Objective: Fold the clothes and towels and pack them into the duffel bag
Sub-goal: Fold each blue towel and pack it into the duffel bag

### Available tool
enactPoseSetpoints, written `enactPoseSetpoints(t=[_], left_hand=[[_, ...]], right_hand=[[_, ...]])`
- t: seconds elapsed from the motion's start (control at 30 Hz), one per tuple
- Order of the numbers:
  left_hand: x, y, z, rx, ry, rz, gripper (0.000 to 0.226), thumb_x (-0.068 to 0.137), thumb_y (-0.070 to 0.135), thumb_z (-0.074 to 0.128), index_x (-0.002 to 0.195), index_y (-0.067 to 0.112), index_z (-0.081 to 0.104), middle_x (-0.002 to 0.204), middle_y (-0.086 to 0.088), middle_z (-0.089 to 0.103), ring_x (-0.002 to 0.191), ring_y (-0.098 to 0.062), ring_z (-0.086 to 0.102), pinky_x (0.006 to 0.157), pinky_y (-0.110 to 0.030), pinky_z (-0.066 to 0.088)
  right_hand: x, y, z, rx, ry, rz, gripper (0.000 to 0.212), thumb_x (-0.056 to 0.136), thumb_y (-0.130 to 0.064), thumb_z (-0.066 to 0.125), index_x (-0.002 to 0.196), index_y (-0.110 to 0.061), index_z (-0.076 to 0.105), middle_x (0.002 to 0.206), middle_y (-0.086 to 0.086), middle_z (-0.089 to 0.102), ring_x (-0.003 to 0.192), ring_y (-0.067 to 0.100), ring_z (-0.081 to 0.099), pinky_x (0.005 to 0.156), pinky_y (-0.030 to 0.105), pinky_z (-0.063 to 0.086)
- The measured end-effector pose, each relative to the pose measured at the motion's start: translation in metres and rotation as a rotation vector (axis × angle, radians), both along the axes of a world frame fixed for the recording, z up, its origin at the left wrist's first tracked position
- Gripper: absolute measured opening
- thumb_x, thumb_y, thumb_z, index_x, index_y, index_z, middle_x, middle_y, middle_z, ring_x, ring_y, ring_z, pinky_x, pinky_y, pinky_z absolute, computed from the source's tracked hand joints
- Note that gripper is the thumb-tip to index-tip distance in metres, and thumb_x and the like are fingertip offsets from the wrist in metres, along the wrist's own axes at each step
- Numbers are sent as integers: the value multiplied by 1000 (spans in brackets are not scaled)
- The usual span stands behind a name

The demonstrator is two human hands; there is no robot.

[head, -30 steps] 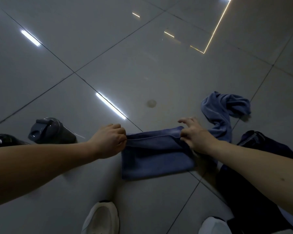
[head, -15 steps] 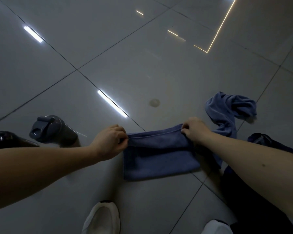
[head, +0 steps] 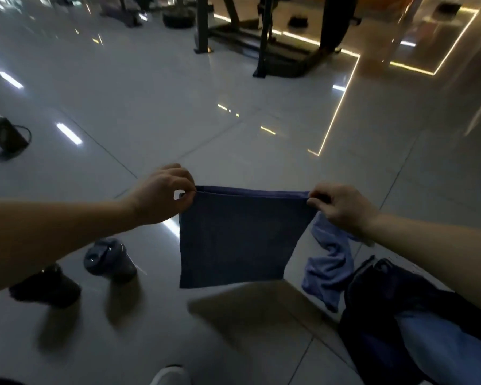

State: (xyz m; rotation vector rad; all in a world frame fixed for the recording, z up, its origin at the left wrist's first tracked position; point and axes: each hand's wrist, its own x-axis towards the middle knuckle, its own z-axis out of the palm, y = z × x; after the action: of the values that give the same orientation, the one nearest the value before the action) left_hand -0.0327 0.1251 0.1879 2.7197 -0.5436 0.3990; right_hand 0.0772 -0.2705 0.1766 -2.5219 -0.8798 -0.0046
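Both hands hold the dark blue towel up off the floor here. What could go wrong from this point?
1. The dark blue towel hangs only from pinches at its top corners by the left hand and right hand; a slip at either could let its layers fall open.
2. Swinging it down might land it on the crumpled light blue towel or bump the grey bottle.

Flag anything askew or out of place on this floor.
The lighter blue towel lies crumpled on the floor beside the dark fabric heap. The dark blue towel hangs flat between the left hand and right hand.
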Motion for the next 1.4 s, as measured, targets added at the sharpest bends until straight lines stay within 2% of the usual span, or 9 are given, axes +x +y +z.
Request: enactPoseSetpoints(t=[0.1, 0.2, 0.43, 0.53, 0.77, 1.07, 1.17, 1.3, 1.4], left_hand=[[1, -6, 49, 63, -110, 3, 24, 88, 27, 57, 79, 14, 74, 87, 3, 68, 83, -16, 58, 79, -31, 46], [-2, -21, 74, 122, -194, 36, 16, 86, 21, 64, 76, 14, 74, 84, 0, 67, 82, -20, 58, 77, -36, 46], [-7, -48, 78, 0, -244, 120, 11, 83, 16, 73, 72, 16, 74, 88, 2, 68, 83, -21, 58, 78, -36, 40], [-11, -56, 81, 136, -272, 58, 11, 84, 16, 72, 74, 13, 73, 89, -1, 65, 84, -21, 55, 78, -39, 44], [-7, -49, 43, 226, -25, 63, 15, 93, 18, 61, 84, 13, 72, 95, -3, 64, 87, -22, 59, 85, -35, 46], [-4, -54, 40, 207, 113, -2, 12, 93, 19, 59, 92, 11, 68, 94, 0, 60, 82, -17, 55, 74, -27, 46], [-5, -49, 40, 141, 114, 41, 8, 89, 19, 61, 86, 13, 64, 88, 1, 59, 78, -18, 55, 70, -31, 49], [1, -50, 42, -87, 141, 187, 7, 85, 14, 66, 85, 16, 59, 84, 3, 58, 74, -16, 55, 65, -30, 50], [3, -50, 42, -91, 175, 192, 9, 83, 13, 66, 86, 19, 60, 85, 5, 59, 76, -15, 57, 64, -27, 48]], right_hand=[[3, -3, 45, -20, 9, -97, 11, 97, -21, 62, 94, -13, 68, 86, 3, 64, 79, 23, 57, 70, 29, 37], [-4, -2, 72, 18, -20, -180, 14, 99, -22, 58, 96, -13, 68, 89, 4, 63, 81, 23, 56, 72, 30, 36], [-35, 3, 71, 58, -130, -262, 16, 96, -18, 59, 93, -8, 72, 90, 7, 63, 82, 22, 52, 73, 30, 36], [-30, -5, 63, -66, -78, -383, 20, 98, -21, 55, 90, -10, 70, 92, 11, 65, 81, 27, 55, 70, 32, 41], [-29, -10, 64, -63, -67, -437, 18, 98, -19, 55, 91, -10, 70, 88, 10, 67, 84, 29, 59, 72, 34, 44], [-32, -32, 48, -120, 32, -302, 8, 97, -20, 62, 92, -15, 66, 86, 7, 64, 80, 26, 57, 71, 30, 36], [-34, -34, 47, -88, 30, -273, 6, 98, -19, 60, 93, -17, 64, 84, 5, 65, 78, 25, 60, 70, 30, 38], [-37, -31, 51, -60, -10, -250, 9, 100, -16, 56, 99, -12, 64, 86, 6, 63, 79, 24, 57, 71, 30, 37], [-38, -29, 53, -36, -14, -251, 11, 100, -15, 55, 99, -10, 64, 88, 7, 63, 81, 25, 58, 72, 30, 39]])
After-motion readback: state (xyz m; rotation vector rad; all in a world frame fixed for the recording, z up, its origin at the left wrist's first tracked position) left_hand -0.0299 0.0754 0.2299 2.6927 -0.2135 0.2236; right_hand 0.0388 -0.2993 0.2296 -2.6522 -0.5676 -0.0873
